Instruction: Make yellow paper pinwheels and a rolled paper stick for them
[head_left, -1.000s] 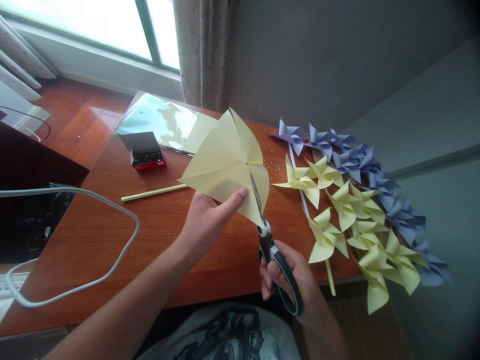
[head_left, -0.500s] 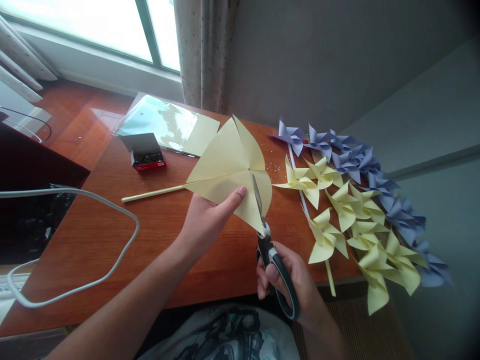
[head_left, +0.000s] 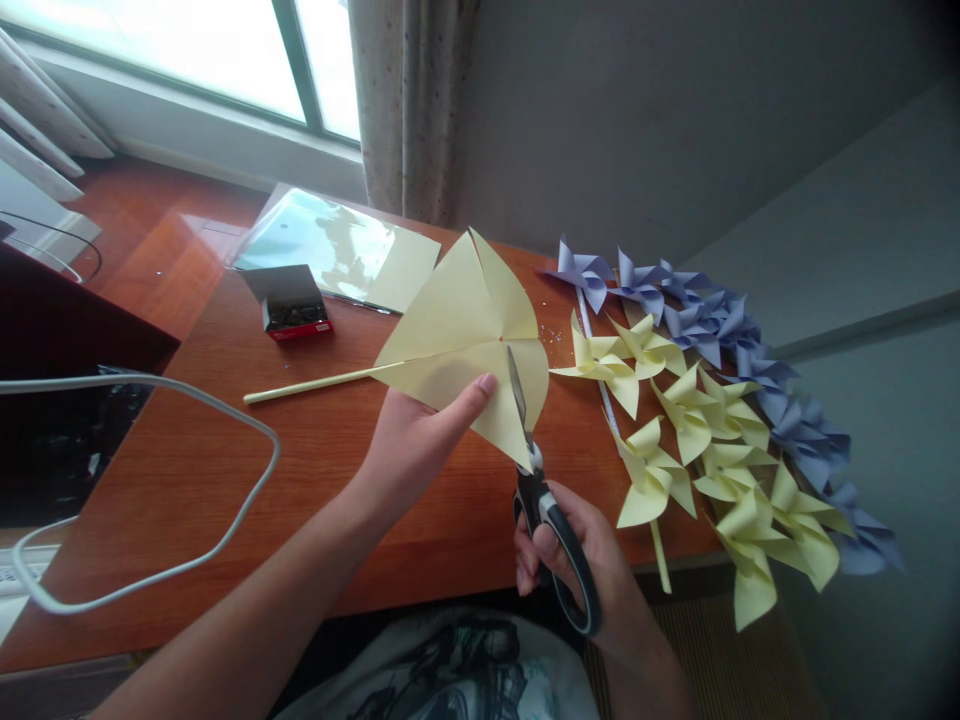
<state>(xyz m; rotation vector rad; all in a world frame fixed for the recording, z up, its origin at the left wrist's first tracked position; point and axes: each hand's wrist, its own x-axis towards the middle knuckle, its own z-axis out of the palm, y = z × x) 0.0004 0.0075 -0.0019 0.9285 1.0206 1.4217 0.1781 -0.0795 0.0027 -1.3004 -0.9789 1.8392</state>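
Observation:
My left hand (head_left: 427, 430) grips a square sheet of yellow paper (head_left: 450, 310), thumb on top and the other fingers hidden beneath. The sheet has slits running in from its corners toward a small mark at the middle. In my right hand (head_left: 577, 540) are scissors (head_left: 551, 520) with black and grey handles. Their blades lie along the near corner of the sheet, tips close to its centre. A thin yellow paper stick (head_left: 315, 385) lies on the table, its right end reaching the sheet's left corner.
Several yellow pinwheels (head_left: 652, 470) and purple pinwheels (head_left: 697, 310) lie on the right side of the wooden table (head_left: 300, 530). An open small box (head_left: 296, 318) and a clear plastic sleeve (head_left: 322, 240) with yellow paper sit at the back left. A white cable (head_left: 255, 500) loops at left.
The yellow paper and the scissors have shifted very slightly to the right. Both hands keep their grip, and the other things have stayed put.

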